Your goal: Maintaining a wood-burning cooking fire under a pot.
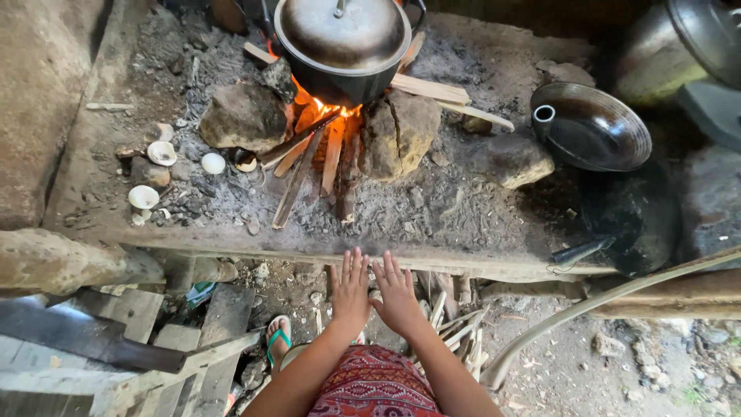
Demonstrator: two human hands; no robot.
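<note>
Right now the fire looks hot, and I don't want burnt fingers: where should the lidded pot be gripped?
Probably by the dark loop handle at the upper right rim of the lidded pot, coming from the right side. Flames lick up under its near side between the stones, so reaching straight in from the front looks riskier. Both hands are empty.

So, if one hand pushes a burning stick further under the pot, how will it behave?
The burning sticks look thin, straight and rigid, so one would probably slide stiffly through the loose ash. Their far ends glow under the covered pot, so those are likely brittle. Both hands, left hand and right hand, are empty.
</note>
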